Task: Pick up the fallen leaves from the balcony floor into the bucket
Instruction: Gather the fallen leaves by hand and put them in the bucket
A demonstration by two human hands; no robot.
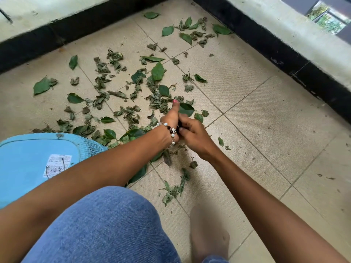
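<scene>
Fallen leaves lie scattered over the beige tiled floor (256, 114): flat green ones such as a large leaf (157, 71) and several curled, dried ones (158, 102). A light blue bucket (22, 158) with a white label inside stands at the left, close to my knee. My left hand (171, 118), with a bead bracelet on the wrist, and my right hand (192, 134) are pressed together low over the floor in the middle of the leaves. Both are closed around a small dark bunch of leaves between them. The left fingers are hidden.
A black skirting with a low concrete wall (281, 57) runs along the back and the right side. My knee in blue jeans (106, 224) and my socked foot (208, 230) are at the bottom. More leaves (173, 190) lie near the foot.
</scene>
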